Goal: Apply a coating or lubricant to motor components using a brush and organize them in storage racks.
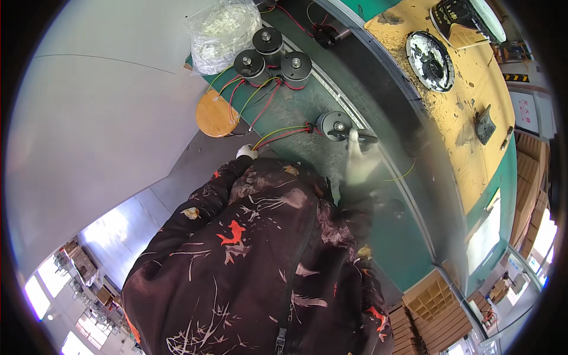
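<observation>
A black cylindrical motor with a grey top and a silver shaft stands upright on the green bench. Its yellow and red wires stretch left to my left hand, which wears a white glove and is closed around their ends. Beside the motor, my right hand, also gloved in white, is smeared by motion. Its fingers lie over a dark rod-like tool at the motor's top edge; the tool's exact kind is unclear. Further back stand three similar motors, among them a nearer left one, with loose coloured wires.
A clear plastic bag of small pale parts lies at the back left. Below it sits a round wooden stool. A metal rail runs past the motors. Across the dark belt, a stained yellow board carries a messy round lid and a bucket.
</observation>
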Motion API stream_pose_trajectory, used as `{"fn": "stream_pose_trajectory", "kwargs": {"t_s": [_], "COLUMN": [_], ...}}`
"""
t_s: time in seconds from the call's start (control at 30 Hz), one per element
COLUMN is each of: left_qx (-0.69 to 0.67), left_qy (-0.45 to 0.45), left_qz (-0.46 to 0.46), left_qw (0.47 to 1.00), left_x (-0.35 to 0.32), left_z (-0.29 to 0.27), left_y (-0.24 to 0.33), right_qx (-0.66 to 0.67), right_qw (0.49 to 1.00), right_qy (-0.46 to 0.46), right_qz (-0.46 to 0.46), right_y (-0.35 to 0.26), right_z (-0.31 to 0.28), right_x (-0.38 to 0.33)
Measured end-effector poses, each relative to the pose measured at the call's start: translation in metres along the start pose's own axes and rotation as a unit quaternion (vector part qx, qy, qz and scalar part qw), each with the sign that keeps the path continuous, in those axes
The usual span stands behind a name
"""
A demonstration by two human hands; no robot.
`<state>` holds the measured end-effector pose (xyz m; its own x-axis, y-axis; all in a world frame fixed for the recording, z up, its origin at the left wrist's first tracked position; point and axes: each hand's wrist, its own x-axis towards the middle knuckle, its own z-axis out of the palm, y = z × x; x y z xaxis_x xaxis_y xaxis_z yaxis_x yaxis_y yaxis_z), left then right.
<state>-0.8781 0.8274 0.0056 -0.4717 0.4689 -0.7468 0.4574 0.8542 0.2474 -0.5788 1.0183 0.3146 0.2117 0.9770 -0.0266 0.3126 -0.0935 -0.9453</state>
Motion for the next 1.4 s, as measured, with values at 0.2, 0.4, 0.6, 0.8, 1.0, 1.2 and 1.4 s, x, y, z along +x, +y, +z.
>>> {"fn": "stream_pose_trajectory", "kwargs": {"t_s": [0.2, 0.4, 0.6, 0.8, 1.0, 1.2, 1.4], "left_qx": [0.005, -0.012, -0.003, -0.004, -0.018, -0.005, -0.023], "left_qy": [0.002, 0.054, 0.013, 0.049, 0.071, 0.064, 0.061], "left_qz": [0.015, 0.028, 0.018, 0.029, 0.020, 0.023, 0.050], "left_qw": [1.000, 0.998, 1.000, 0.998, 0.997, 0.998, 0.997], "left_x": [-0.007, 0.004, -0.003, -0.009, -0.018, -0.021, -0.024], "left_z": [-0.005, 0.007, 0.000, -0.004, -0.011, -0.015, -0.019], "left_y": [0.009, -0.010, 0.003, 0.007, 0.012, 0.013, 0.012], "right_qx": [-0.062, -0.038, -0.065, -0.054, -0.051, -0.036, -0.046], "right_qw": [0.998, 0.999, 0.997, 0.998, 0.998, 0.997, 0.996], "right_qy": [0.006, 0.008, 0.013, 0.004, 0.005, -0.011, -0.036], "right_qz": [-0.013, -0.018, -0.026, -0.029, -0.047, -0.070, -0.061], "right_y": [0.021, 0.014, 0.021, 0.010, 0.007, 0.009, 0.019], "right_z": [-0.011, -0.009, -0.014, -0.015, -0.015, -0.017, -0.022], "right_x": [0.004, 0.002, 0.002, -0.002, -0.003, -0.008, -0.014]}}
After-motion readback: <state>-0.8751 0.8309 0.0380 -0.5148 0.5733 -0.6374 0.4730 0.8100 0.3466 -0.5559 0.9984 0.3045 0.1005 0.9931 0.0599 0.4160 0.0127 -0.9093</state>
